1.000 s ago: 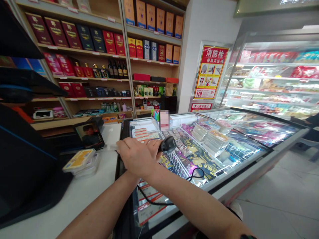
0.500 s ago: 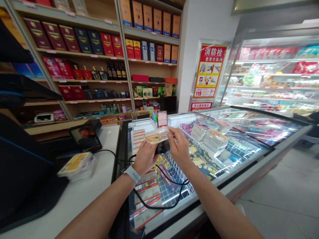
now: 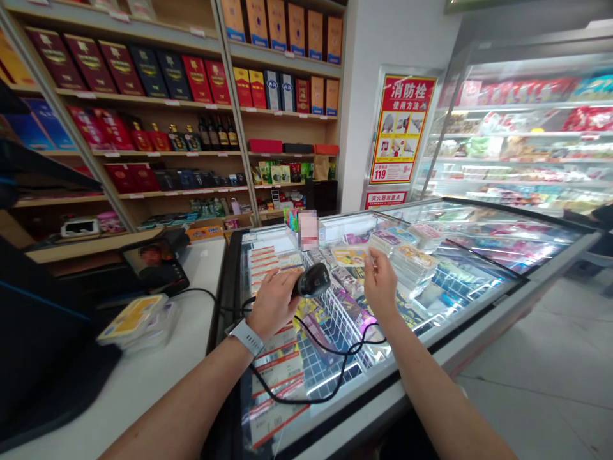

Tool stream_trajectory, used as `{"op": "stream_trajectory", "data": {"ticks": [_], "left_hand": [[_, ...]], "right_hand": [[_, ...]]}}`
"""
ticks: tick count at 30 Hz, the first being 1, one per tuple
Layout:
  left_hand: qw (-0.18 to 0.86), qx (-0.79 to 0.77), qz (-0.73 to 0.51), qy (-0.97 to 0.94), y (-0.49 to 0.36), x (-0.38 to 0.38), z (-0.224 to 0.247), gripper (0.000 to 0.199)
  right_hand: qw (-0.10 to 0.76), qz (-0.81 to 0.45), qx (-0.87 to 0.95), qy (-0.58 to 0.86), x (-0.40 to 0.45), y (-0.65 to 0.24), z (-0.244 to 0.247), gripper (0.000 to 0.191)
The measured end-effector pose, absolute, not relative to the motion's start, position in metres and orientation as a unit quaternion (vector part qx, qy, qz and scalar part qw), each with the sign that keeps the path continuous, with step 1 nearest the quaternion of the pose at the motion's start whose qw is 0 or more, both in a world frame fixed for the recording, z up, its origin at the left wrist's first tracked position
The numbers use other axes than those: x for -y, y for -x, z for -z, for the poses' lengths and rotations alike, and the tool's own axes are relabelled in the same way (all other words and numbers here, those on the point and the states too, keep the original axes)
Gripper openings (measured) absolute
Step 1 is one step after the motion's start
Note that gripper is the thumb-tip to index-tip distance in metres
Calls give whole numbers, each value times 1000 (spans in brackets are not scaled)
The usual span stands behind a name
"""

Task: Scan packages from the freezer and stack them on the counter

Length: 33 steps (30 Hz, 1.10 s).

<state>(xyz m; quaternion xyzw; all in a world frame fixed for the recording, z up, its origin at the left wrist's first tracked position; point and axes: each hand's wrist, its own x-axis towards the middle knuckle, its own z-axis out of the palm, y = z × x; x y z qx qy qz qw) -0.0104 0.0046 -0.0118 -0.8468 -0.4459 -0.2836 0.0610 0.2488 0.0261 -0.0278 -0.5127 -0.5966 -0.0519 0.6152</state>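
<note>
My left hand (image 3: pixel 274 301) is wrapped round a black handheld barcode scanner (image 3: pixel 313 280), its head pointing right over the freezer's glass top. A black cable (image 3: pixel 330 396) loops from it across the glass. To the right, my right hand (image 3: pixel 382 281) pinches the right end of a flat clear plastic pack with a yellow label (image 3: pixel 351 257). Just beyond that hand, several similar packs (image 3: pixel 407 255) stand stacked on the glass. More packs with yellow labels (image 3: pixel 136 318) lie piled on the white counter at the left.
Beneath me stretches a glass-topped chest freezer (image 3: pixel 483 332) with wire baskets inside. Price tags (image 3: pixel 271 399) line its left side. A small screen (image 3: pixel 156 265) stands on the counter (image 3: pixel 191 338). Shelves of boxes (image 3: pixel 268 115) rise behind, and a lit display fridge (image 3: pixel 527 140) is at the right.
My right hand has carried the plastic pack rightward, away from the scanner and toward the stacks. My left hand keeps the scanner at about the same place, now in plainer view.
</note>
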Motion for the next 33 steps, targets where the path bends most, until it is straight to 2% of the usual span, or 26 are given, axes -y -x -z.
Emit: {"op": "stream_trajectory", "data": {"ticks": [7, 14, 22, 28, 33], "left_hand": [[67, 448, 280, 847, 10, -4, 11, 48], [68, 446, 278, 848, 10, -5, 11, 49], [73, 445, 274, 849, 11, -7, 12, 48], [78, 446, 274, 848, 11, -6, 13, 48], [83, 443, 277, 849, 10, -6, 13, 46]], "right_hand": [[522, -21, 638, 565, -36, -271, 55, 30], [441, -77, 654, 611, -40, -272, 69, 14], [482, -113, 614, 615, -44, -279, 74, 18], [536, -161, 577, 595, -46, -282, 76, 39], [563, -215, 547, 581, -45, -281, 76, 47]]}}
